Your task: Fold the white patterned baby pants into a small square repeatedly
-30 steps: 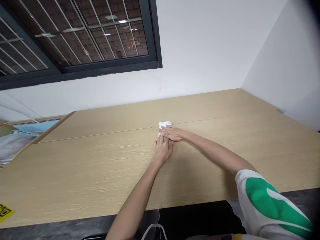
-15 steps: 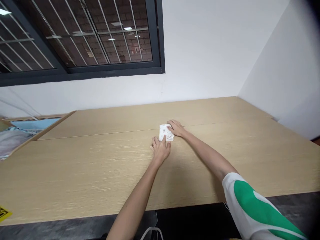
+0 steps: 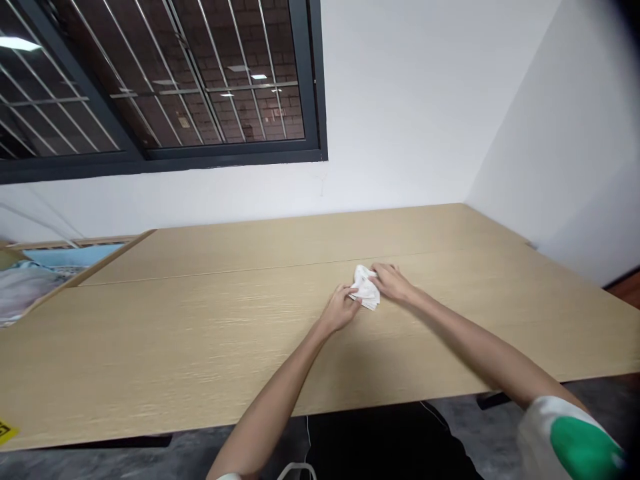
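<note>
A white folded paper napkin (image 3: 367, 291), its layers fanning out at the lower edge, is bunched between my two hands over the wooden tabletop. My left hand (image 3: 340, 309) pinches its left side between thumb and fingers. On the opposite side, my right hand (image 3: 393, 283) grips the upper right edge with the fingers curled. Whether the napkin still touches the table is hard to tell.
The broad wooden tabletop (image 3: 200, 333) runs back to a white wall (image 3: 400, 120) below a barred window (image 3: 225, 87). Bedding (image 3: 30, 287) lies beyond the left edge. A yellow sticker (image 3: 6, 432) marks the front left corner.
The napkin lay flat and square under my fingers; now it is gripped from both sides and crumpled. Both hands and the napkin have shifted right and nearer to me.
</note>
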Demonstrator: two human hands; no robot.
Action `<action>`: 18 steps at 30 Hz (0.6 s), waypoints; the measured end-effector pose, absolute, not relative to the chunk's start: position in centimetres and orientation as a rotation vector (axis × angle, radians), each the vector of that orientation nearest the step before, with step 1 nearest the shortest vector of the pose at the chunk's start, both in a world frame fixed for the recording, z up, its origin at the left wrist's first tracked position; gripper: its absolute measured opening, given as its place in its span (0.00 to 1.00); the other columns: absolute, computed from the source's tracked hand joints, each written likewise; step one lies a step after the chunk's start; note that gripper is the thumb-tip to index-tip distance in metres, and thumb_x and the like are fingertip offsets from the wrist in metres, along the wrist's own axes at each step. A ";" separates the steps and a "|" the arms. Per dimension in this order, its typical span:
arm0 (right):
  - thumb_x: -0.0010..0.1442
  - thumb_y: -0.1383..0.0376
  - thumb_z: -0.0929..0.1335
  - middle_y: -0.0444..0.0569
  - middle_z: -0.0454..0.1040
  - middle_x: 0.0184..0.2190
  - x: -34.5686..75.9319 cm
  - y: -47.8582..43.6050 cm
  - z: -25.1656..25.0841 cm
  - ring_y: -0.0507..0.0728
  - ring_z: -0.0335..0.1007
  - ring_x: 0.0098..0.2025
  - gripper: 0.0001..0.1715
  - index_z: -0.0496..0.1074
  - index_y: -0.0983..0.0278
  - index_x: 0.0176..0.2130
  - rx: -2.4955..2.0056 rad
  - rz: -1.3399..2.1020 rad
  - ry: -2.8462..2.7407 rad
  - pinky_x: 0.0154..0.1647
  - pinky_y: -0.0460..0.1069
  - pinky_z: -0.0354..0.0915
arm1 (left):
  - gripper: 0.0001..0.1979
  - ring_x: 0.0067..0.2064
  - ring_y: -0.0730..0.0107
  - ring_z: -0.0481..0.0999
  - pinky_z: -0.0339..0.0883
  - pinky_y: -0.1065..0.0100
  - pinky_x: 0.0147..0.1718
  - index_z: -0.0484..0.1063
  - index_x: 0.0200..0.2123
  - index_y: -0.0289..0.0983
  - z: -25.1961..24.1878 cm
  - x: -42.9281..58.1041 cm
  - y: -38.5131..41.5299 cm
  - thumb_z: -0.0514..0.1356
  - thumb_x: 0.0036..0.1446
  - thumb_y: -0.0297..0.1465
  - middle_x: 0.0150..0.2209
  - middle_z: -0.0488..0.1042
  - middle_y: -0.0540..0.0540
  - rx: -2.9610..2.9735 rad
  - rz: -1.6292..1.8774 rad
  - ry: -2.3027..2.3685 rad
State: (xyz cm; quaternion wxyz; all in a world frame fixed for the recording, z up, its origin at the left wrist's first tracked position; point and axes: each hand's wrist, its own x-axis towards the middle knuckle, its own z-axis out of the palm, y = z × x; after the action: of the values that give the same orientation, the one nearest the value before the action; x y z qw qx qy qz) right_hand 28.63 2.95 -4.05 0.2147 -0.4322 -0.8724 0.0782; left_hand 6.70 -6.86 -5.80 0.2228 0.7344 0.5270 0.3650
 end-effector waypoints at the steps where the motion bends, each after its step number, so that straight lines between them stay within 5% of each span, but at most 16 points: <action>1: 0.72 0.59 0.62 0.56 0.80 0.45 30.3 1.7 -4.1 0.66 0.75 0.50 0.11 0.70 0.61 0.44 -1.228 0.263 -2.389 0.53 0.59 0.64 | 0.15 0.58 0.58 0.77 0.69 0.56 0.62 0.79 0.53 0.38 -5.7 7.0 -7.3 0.63 0.65 0.35 0.55 0.78 0.40 2.051 0.992 1.387; 13: 0.63 0.41 0.67 0.53 0.78 0.33 45.7 -16.5 0.1 0.64 0.75 0.33 0.20 0.74 0.53 0.38 -1.452 0.794 -1.814 0.32 0.58 0.71 | 0.23 0.67 0.54 0.70 0.63 0.51 0.68 0.73 0.63 0.45 -1.8 15.8 -16.1 0.59 0.68 0.43 0.67 0.68 0.39 2.137 0.589 0.447; 18: 0.60 0.41 0.70 0.59 0.77 0.30 51.3 -22.7 2.5 0.63 0.78 0.28 0.18 0.79 0.49 0.36 -1.487 0.781 -1.626 0.27 0.57 0.72 | 0.34 0.68 0.55 0.70 0.67 0.57 0.65 0.67 0.65 0.66 0.3 21.6 -19.4 0.69 0.55 0.49 0.65 0.71 0.53 2.137 0.466 0.262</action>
State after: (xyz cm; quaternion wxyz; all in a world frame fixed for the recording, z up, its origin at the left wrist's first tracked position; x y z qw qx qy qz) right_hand 51.34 -22.68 2.48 0.3913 -0.5854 -0.6400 0.3075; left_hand 21.57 -19.42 0.26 0.4524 0.8651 0.1062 0.1888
